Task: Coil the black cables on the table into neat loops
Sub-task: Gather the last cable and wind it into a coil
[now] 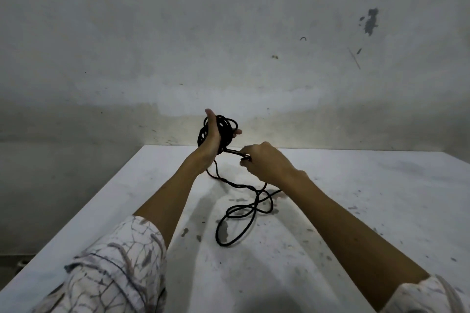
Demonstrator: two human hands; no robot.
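Note:
My left hand [212,136] is raised above the table's far edge and holds a bundle of black cable loops [225,129] wound around the palm, thumb pointing up. My right hand [264,162] is just right of it, lower, and pinches a strand of the same cable [235,152] that runs from the bundle. The loose rest of the cable [239,213] hangs from the hands and lies in slack, crossing loops on the white table [356,211] between my forearms.
The table surface is white with grey stains and specks. A stained grey wall [229,46] stands right behind its far edge. The table's left edge [84,207] runs diagonally, with grey floor beyond.

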